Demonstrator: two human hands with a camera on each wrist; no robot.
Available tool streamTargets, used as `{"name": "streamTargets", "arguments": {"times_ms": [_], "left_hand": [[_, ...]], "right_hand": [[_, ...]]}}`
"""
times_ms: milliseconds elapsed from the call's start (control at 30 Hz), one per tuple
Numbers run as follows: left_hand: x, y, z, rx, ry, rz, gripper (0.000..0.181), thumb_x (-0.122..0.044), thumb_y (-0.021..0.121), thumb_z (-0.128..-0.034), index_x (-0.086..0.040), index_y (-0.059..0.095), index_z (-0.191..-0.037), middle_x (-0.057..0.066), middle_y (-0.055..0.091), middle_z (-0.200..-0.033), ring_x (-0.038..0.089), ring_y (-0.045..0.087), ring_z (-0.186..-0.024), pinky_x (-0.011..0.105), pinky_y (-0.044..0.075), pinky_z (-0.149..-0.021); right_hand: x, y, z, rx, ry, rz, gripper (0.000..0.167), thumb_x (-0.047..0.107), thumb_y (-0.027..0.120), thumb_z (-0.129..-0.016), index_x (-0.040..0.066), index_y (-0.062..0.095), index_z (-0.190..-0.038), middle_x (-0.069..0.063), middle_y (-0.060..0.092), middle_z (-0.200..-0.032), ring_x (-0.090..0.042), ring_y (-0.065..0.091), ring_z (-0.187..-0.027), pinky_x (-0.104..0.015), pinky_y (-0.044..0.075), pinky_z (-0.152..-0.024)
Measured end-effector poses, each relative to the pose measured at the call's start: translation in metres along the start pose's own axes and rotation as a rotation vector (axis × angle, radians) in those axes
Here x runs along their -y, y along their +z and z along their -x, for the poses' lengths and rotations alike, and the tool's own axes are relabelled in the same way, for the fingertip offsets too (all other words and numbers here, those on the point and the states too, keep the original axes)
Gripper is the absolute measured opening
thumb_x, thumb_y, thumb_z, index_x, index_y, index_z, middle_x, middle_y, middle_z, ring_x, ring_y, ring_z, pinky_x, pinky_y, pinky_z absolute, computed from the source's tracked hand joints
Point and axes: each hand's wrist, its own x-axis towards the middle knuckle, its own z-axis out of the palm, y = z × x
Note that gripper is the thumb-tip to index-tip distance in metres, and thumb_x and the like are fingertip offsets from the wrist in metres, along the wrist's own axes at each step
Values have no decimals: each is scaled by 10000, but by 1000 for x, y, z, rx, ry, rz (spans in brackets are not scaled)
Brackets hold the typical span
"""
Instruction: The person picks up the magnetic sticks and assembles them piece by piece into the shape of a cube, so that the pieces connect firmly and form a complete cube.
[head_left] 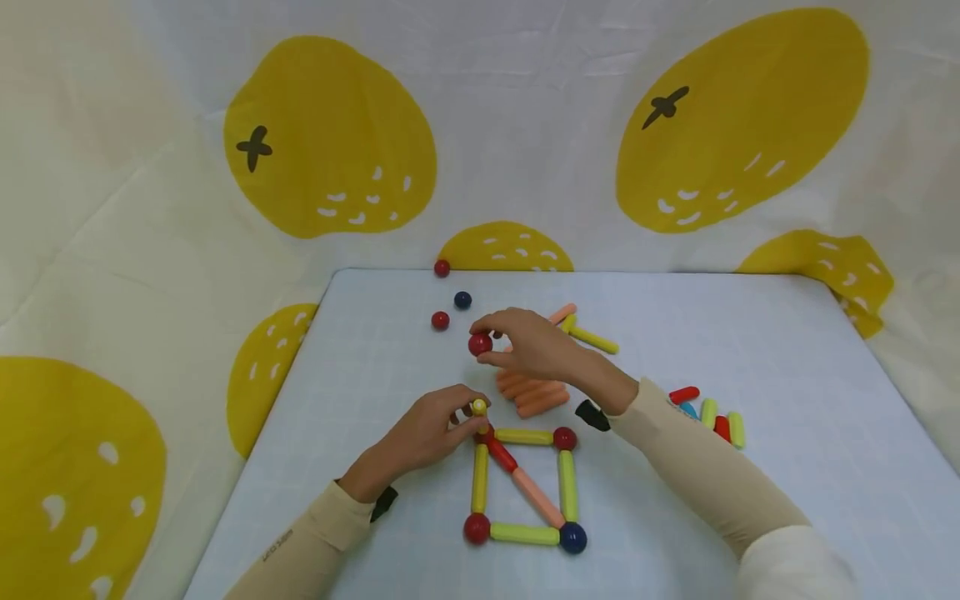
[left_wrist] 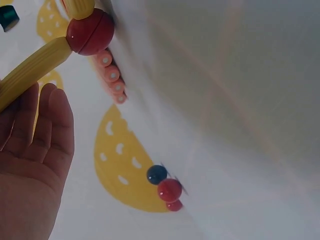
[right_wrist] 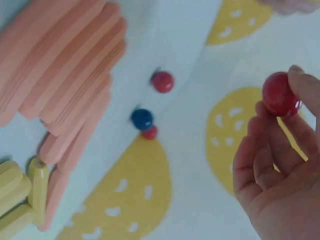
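Observation:
My left hand (head_left: 431, 432) pinches a yellow rod (head_left: 479, 407) that stands up from the red ball at a square's far left corner; in the left wrist view this yellow rod (left_wrist: 35, 70) meets the red ball (left_wrist: 91, 32). Between thumb and fingers, my right hand (head_left: 531, 344) holds another red ball (head_left: 480, 344) above the table, beyond the left hand. The flat square has yellow rods (head_left: 523, 437), light green rods (head_left: 525, 534), red balls (head_left: 476, 528) and one dark blue ball (head_left: 573, 537) at its corners. A red rod (head_left: 502, 456) joined to an orange-pink rod (head_left: 537, 497) crosses it diagonally.
Orange-pink rods (head_left: 542, 400) lie in a row under the right hand, with loose yellow rods (head_left: 595, 340) behind. A dark blue ball (head_left: 462, 300) and red balls (head_left: 440, 320) sit toward the back. Short coloured rods (head_left: 737, 430) lie beside the right forearm.

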Motion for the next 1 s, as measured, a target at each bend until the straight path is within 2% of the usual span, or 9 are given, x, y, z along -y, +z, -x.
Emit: {"name": "streamTargets", "arguments": {"times_ms": [133, 233, 367, 500, 767, 867, 933, 1000], "left_hand": [[4, -1, -1, -15, 16, 21, 233, -225, 735, -952, -127, 680, -1157, -105, 707, -991, 72, 636, -908, 254, 578, -772], [6, -1, -1, -32, 26, 44, 206, -205, 722, -962, -151, 660, -1151, -90, 729, -974, 68, 632, -881, 240, 571, -759], [9, 0, 1, -37, 38, 73, 161, -194, 693, -982, -184, 647, -1136, -66, 760, -950, 62, 626, -871, 230, 561, -752], [10, 4, 2, -35, 40, 80, 130, -184, 680, -990, -184, 653, -1117, -69, 747, -965, 47, 625, -865, 232, 564, -763], [9, 5, 3, -33, 28, 73, 166, -188, 712, -968, -196, 645, -1120, -98, 730, -970, 35, 618, -865, 230, 565, -764], [8, 5, 2, -38, 25, 58, 192, -179, 743, -944, -179, 645, -1109, -95, 717, -946, 42, 616, -850, 227, 564, -751], [7, 5, 2, -39, 14, 41, 202, -189, 755, -934, -171, 647, -1104, -106, 702, -932, 41, 613, -842, 232, 567, -747], [5, 4, 1, -40, 12, 32, 211, -186, 756, -934, -143, 656, -1115, -106, 693, -932, 50, 614, -844, 255, 575, -750]], "right_hand": [[21, -3, 22, 45, -83, -26, 400, 295, 782, -914, 160, 689, -1279, 39, 709, -1225, -164, 620, -1104, -325, 543, -954], [30, -1, 29, 82, -134, -22, 396, 319, 772, -921, 179, 693, -1283, 61, 711, -1240, -163, 622, -1126, -295, 539, -933], [35, 3, 34, 89, -177, 17, 393, 329, 770, -921, 188, 697, -1281, 65, 714, -1231, -158, 621, -1098, -261, 535, -891], [35, 9, 38, 95, -160, 45, 387, 338, 773, -918, 207, 698, -1275, 77, 712, -1225, -137, 619, -1088, -245, 532, -889], [29, 11, 43, 86, -154, 19, 428, 352, 774, -916, 187, 676, -1299, 59, 701, -1256, -141, 632, -1124, -275, 542, -944], [18, 9, 49, 82, -91, -32, 449, 357, 781, -908, 191, 666, -1309, 58, 692, -1253, -129, 632, -1112, -306, 551, -948], [6, 10, 55, 76, -33, -81, 402, 320, 782, -911, 177, 682, -1274, 29, 700, -1223, -148, 636, -1089, -348, 557, -946], [-6, 15, 60, 75, 36, -95, 321, 285, 783, -913, 161, 715, -1201, 21, 718, -1146, -147, 637, -1005, -353, 565, -891]]}}
